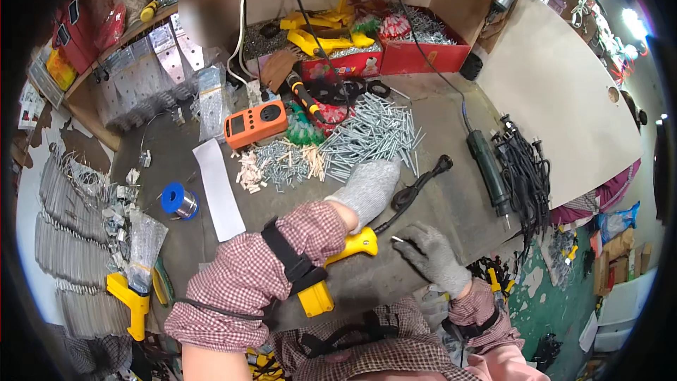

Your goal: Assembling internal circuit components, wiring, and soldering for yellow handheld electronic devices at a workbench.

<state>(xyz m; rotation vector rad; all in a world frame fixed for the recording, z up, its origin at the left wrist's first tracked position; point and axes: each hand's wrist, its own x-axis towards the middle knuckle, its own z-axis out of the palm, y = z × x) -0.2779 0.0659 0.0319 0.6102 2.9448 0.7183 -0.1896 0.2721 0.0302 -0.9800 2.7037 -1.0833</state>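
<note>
Yellow tool (338, 264) under left hand (367, 187); right hand (427, 254) curled beside.

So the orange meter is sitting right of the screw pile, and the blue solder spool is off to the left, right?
Not quite. In the head view the orange meter lies left of the screw pile, not right. The blue solder spool is off to the left, as you said.

The left hand (367, 187), in a pale grey knit glove, reaches forward with its fingers held together and pointing away, palm down. Its forearm wears a checked sleeve and a black strap at the wrist. The right hand (430, 255), in a darker grey glove, lies lower, fingers bent and spread, palm down, forearm coming from the lower right.
</note>
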